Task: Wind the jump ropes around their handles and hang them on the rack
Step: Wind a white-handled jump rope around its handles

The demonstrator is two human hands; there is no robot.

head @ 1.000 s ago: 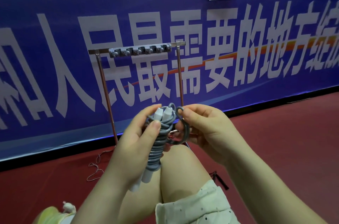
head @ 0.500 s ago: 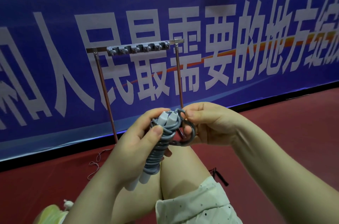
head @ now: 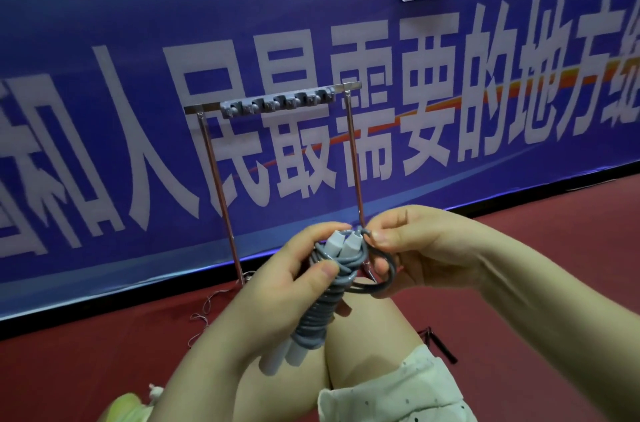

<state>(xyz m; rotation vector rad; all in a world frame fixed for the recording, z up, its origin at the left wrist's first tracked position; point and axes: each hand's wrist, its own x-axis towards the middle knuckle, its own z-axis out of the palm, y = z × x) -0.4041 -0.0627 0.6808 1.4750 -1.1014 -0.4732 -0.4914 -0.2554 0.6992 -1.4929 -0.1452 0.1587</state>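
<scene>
Left hand (head: 287, 269) clamped round wound jump rope (head: 325, 297), frame centre. Right hand (head: 412, 245) now pinching last loop (head: 384, 279) tighter against handle tops. Winding nearly finished; rack (head: 277, 103) at 12 o'clock, bare.

Grey jump rope (head: 317, 312) coiled round white handles (head: 343, 243). Rack (head: 214, 158): silver bars, grey hook strip (head: 277, 106). Banner (head: 104, 23) blue, white lettering, orange streak. Floor (head: 540, 283) dark red. Shorts (head: 391, 390) cream, small dark dots. Shoe (head: 128, 407) yellow-green.
</scene>
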